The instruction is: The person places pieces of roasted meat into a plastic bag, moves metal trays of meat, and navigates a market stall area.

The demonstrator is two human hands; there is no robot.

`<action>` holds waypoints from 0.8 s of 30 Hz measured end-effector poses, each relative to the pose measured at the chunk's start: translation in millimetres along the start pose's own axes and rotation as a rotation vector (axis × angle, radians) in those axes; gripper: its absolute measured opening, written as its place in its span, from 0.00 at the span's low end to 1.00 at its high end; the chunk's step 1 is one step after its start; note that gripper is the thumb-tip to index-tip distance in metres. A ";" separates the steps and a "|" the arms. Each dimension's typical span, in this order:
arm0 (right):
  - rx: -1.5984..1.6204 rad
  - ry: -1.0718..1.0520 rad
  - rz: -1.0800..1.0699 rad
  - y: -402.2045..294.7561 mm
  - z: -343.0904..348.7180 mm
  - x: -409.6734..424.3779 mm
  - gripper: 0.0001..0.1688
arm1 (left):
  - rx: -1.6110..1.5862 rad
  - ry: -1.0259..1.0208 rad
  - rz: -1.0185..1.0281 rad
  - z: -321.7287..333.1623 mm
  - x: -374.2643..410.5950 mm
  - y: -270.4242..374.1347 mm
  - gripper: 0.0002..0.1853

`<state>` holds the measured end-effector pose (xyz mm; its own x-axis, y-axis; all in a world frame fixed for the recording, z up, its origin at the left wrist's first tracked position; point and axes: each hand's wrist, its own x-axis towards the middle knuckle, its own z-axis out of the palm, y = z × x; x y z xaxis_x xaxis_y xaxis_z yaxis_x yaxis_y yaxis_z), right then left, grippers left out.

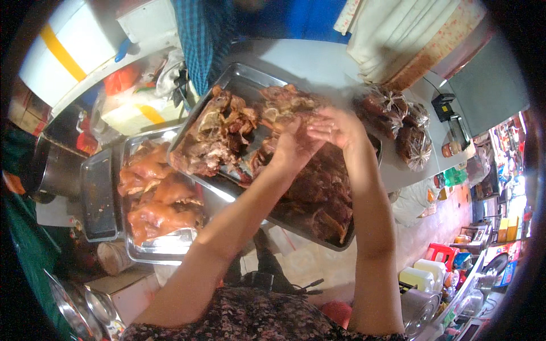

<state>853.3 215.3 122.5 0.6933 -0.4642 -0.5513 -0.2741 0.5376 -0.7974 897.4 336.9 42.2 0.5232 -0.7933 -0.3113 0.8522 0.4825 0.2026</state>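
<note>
Both hands are over a large metal tray (268,215) of cooked, browned meat. My left hand (300,143) reaches in at the tray's middle, among the meat pieces; its fingertips are partly hidden and any hold is unclear. Beside it, my right hand (339,127) is turned with its fingers stretched leftward, close to or touching the left. No item shows in the right palm. Bony meat pieces (217,132) fill the tray's left side. Another piece (286,100) lies just beyond the hands, and darker meat (320,196) is heaped below them. A haze hangs near the hands.
Left of the tray, a second metal tray (158,258) holds glossy orange-brown meat, with a smaller dark tray (99,230) alongside. Tied plastic bags of dark food (411,143) sit on the white table (294,51) at right. A person in a checked garment (194,38) stands opposite.
</note>
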 end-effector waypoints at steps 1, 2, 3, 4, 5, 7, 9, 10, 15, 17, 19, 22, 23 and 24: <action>-0.050 0.023 0.012 4.9 -8.0 2.8 0.25 | -0.137 -0.052 0.039 0.9 3.6 -0.3 0.22; -0.101 0.045 0.023 9.5 -15.5 5.9 0.26 | -0.081 -0.182 0.071 -1.2 2.1 -3.1 0.26; -0.165 0.049 0.040 13.1 -15.0 7.5 0.28 | -0.003 -0.191 0.071 -17.7 7.6 -1.4 0.30; -0.253 0.084 -0.038 15.8 -25.3 1.8 0.35 | 0.047 -0.120 0.077 -11.3 -2.5 -3.7 0.34; -0.266 0.164 -0.046 15.8 -36.5 11.8 0.36 | 0.096 -0.047 0.086 -4.5 -11.2 -3.8 0.37; -0.281 0.328 -0.070 20.2 -51.4 28.9 0.38 | -0.053 -0.049 0.103 3.9 -19.8 1.6 0.38; -0.196 0.237 -0.154 28.8 -56.8 53.1 0.39 | -0.144 -0.047 0.085 1.0 -17.4 6.9 0.36; -0.150 0.183 -0.127 31.1 -75.0 75.3 0.38 | -0.159 -0.060 0.029 -1.3 -7.6 3.3 0.35; -0.292 0.082 -0.022 35.8 -29.7 90.1 0.48 | 0.025 0.104 0.010 -17.5 24.4 18.8 0.22; -0.132 0.029 -0.075 39.4 -65.3 121.6 0.58 | 0.123 0.184 -0.017 -1.1 33.2 7.6 0.17; -0.134 -0.031 -0.098 38.2 -57.2 128.9 0.61 | 0.131 0.183 0.046 -2.8 37.0 13.3 0.14; -0.172 0.013 -0.099 36.1 -16.7 115.8 0.61 | 0.084 0.222 0.085 -11.0 40.6 28.0 0.15; -0.185 0.039 -0.104 31.7 0.5 101.9 0.60 | 0.066 0.230 0.094 -12.1 42.2 32.7 0.16; -0.203 0.048 -0.087 30.3 3.7 103.6 0.60 | 0.045 0.263 0.075 -9.4 43.6 34.7 0.16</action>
<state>919.3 186.1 42.1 0.6889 -0.5379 -0.4858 -0.3467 0.3441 -0.8726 949.8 322.6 26.9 0.5744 -0.6293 -0.5234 0.8127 0.5147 0.2731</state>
